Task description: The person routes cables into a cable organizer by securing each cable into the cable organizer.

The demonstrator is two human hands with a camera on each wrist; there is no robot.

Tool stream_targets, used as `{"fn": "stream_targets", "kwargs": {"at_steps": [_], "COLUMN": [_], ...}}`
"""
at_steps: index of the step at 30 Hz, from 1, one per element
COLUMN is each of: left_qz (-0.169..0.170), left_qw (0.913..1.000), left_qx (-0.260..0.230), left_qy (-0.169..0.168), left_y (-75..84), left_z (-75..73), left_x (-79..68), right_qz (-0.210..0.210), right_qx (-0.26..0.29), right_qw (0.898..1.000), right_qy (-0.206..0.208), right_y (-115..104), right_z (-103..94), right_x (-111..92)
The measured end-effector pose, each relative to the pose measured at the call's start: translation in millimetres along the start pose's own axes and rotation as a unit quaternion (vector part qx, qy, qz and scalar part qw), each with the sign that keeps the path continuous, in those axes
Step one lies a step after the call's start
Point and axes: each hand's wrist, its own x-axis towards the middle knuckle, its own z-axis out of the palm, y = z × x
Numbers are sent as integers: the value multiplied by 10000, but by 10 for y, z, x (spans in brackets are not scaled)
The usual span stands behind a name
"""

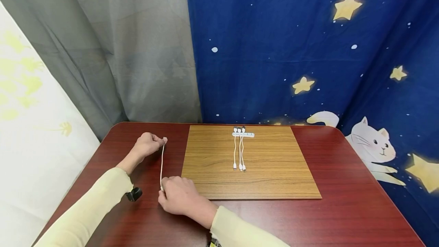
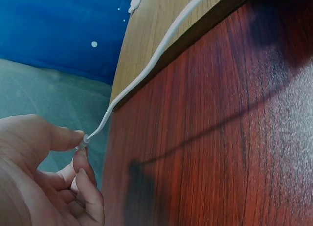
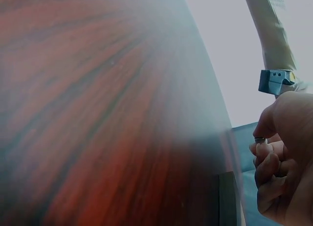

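Note:
A short white USB cable is stretched between both hands above the left part of the table. My left hand pinches its far end between thumb and fingertips; in the left wrist view the thumb and fingers mostly cover that plug. Nearer the table's front, my right hand pinches the near end, and the right wrist view shows a white connector between thumb and fingers. Several similar white cables lie side by side on a wooden board, their upper ends at a pale cable clip strip.
The wood-grain board lies on the dark red table, right of both hands. Behind the table hang grey and blue star-patterned curtains. A small black device is worn at the left wrist.

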Motion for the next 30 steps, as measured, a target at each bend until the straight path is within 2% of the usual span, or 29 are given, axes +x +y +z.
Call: {"fn": "stream_targets", "kwargs": {"at_steps": [12, 23, 30], "left_qz": [35, -251, -276], "left_qw": [9996, 9981, 9972], "left_qx": [-260, -560, -687], "left_qy": [144, 63, 89], "left_y": [72, 129, 168], "left_z": [30, 101, 146], "left_x": [19, 44, 66], "right_qz": [44, 75, 54], "right_qx": [13, 147, 161], "right_qw": [10000, 9999, 9998], "right_qy": [82, 47, 100], "right_y": [93, 191, 237], "right_z": [-68, -108, -118], "right_x": [-44, -93, -123]}}
